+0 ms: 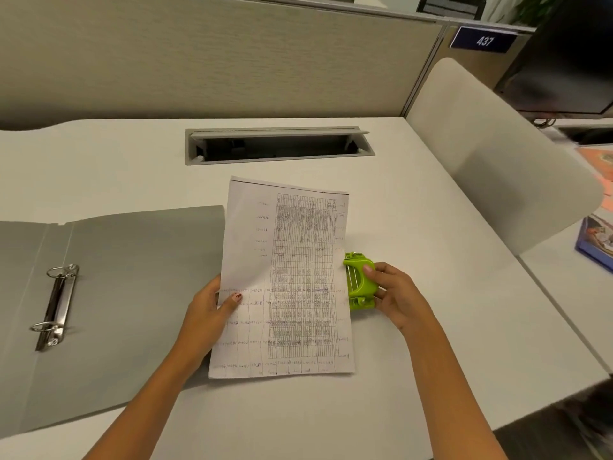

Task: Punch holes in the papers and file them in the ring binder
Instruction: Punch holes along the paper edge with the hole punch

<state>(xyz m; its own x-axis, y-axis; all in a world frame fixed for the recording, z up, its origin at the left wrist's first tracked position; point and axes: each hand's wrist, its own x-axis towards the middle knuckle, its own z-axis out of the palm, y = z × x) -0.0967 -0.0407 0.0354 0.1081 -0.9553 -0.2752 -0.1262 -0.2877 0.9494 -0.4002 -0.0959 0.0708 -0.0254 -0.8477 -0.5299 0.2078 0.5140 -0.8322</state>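
— Where's the paper (285,280) rn?

— On the white desk (414,200), just right of the open grey ring binder (132,293). Printed table side up, w/ its left edge lifted a bit. The left hand (212,310) is closed on that left edge, thumb on top, fingers underneath afaict. The bottom left corner overlaps the binder's cover.

— And the punch?

— Little green hole punch (360,282), sitting at the sheet's right edge, about mid-height. The right hand (394,293) is wrapped around it, fingertip on top. Can't tell if the paper's edge is actually inside the slot or just touching it.

— Looks like one sheet or more?

— Can't tell, too thin to count. Either way it's light and floppy, so it'll sag and skew if held at one corner. Imo pinching mid-edge, like the left hand does, is right: it keeps the sheet flat while it feeds in.

— The punch?

— Small, rigid plastic, prob light, so it could skid on that smooth desk. I'd press straight down from the top w/ the base flat.

— Binder ready?

— Rings (54,307) look closed from here; they'd need opening before filing.
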